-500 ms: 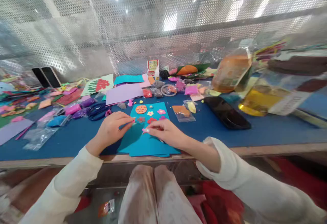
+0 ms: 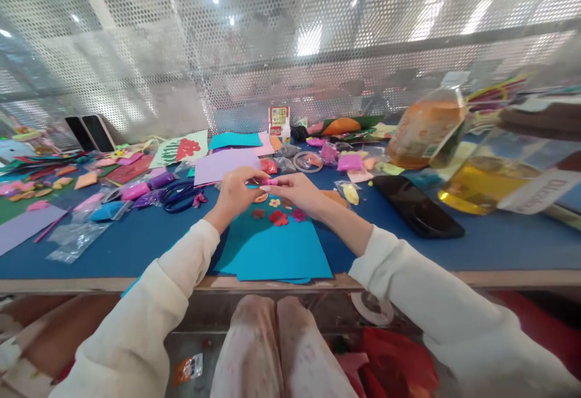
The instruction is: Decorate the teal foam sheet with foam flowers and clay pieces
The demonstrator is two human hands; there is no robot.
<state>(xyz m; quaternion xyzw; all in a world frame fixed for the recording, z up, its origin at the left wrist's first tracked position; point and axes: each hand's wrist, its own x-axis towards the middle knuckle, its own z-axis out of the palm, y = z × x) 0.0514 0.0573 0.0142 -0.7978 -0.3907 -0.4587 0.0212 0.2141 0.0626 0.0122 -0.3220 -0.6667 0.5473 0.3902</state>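
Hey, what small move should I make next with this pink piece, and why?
I'd probably lower the pink piece toward the nearer part of the blue paper: your left hand and right hand meet at it, and the visible flowers all lie farther up the sheet.

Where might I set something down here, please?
Bare tabletop lies between the clear bag and left sleeve, and between the right-hand phone and front edge. The near half of the flowered blue paper is bare. The back, around the large lilac sheet, is crowded.
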